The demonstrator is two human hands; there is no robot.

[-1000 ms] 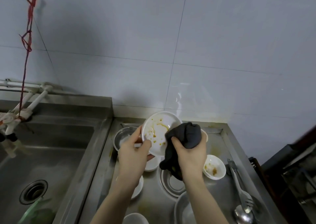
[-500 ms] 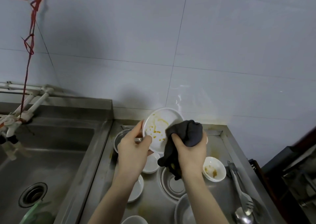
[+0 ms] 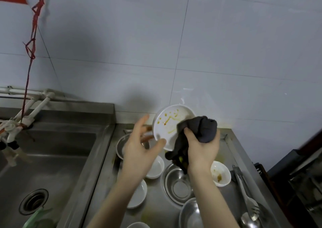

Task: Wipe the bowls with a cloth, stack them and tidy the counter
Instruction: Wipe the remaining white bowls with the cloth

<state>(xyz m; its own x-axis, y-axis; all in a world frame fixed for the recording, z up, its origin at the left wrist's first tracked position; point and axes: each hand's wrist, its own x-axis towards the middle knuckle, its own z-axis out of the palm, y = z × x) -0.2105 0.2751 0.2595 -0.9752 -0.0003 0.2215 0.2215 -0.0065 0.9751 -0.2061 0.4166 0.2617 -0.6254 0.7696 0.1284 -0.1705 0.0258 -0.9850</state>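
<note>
Round white sauce-stained bowl [image 3: 169, 125] tilted at frame centre above steel counter [image 3: 231, 151]. Left hand [image 3: 139, 149] pinches lower rim, fingers spread. Right hand [image 3: 203, 148] grips dark grey cloth [image 3: 200, 132] against bowl's inside.

Steel counter [image 3: 231, 151] crowded with dishes beside the sink.

White bowls [image 3: 155, 166] [image 3: 137, 193] sit left of a steel bowl [image 3: 179, 186]; a stained white bowl [image 3: 220, 173] stands to its right. Another steel bowl [image 3: 123, 146] sits at the back, one more [image 3: 190, 215] in front. Tongs [image 3: 241, 180] and what looks like a ladle [image 3: 249, 222] lie along the right edge.
</note>
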